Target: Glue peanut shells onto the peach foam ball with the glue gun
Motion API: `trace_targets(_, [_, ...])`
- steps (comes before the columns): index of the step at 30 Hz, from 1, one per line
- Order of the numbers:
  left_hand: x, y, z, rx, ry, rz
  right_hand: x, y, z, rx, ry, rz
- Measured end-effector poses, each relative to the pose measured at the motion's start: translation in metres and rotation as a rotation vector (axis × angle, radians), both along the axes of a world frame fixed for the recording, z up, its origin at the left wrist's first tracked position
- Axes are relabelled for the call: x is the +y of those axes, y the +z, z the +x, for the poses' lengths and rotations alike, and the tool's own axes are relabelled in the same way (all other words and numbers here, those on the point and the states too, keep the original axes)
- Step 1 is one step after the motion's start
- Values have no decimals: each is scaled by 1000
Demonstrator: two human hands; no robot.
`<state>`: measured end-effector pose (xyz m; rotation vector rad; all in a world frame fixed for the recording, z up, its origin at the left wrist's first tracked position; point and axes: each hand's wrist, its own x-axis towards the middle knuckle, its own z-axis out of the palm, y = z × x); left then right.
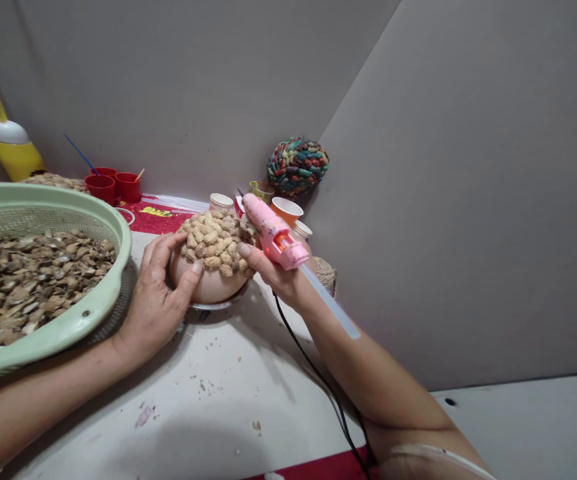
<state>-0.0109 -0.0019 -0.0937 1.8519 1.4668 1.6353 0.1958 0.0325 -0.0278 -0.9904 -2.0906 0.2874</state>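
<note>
A smooth, round, pinkish-beige form (211,286) has its upper part covered with whole peanuts (213,240). Under it shows the thin metal-looking rim (218,305) of a dish or stand on the white table. My left hand (161,290) grips the form's left side, thumb across the front just below the peanuts. On the other side my right hand (281,277) holds a pink hot glue gun (274,233) pointing up and left. A clear glue stick (333,307) sticks out of the gun's back. My right thumb touches the peanuts; the other right fingers are mostly hidden.
A green colander (113,287) of broken shells (38,287) stands left. Red cups (128,187), a yellow bottle (15,150), paper cups (287,210) and a multicoloured ball (297,165) line the back near grey walls. A black cord (313,363) crosses the white table (193,413).
</note>
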Motion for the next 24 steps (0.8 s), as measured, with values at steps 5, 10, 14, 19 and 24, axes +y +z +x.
trace_targets(5, [-1, 3, -1, -23, -16, -22, -14, 4, -10, 40, 36, 104])
trace_targets(10, [-3, 5, -2, -66, -42, -35, -17, 1, -13, -12, 39, 107])
trace_targets(14, [-2, 4, -3, -79, -52, -33, -18, 2, -8, 4, 12, 94])
trace_targets(19, [-2, 1, -6, -122, -85, -40, -19, 1, 4, 162, -53, 29])
trace_targets(24, [-3, -1, -7, -78, -39, 19, -28, -1, 17, 292, -90, -112])
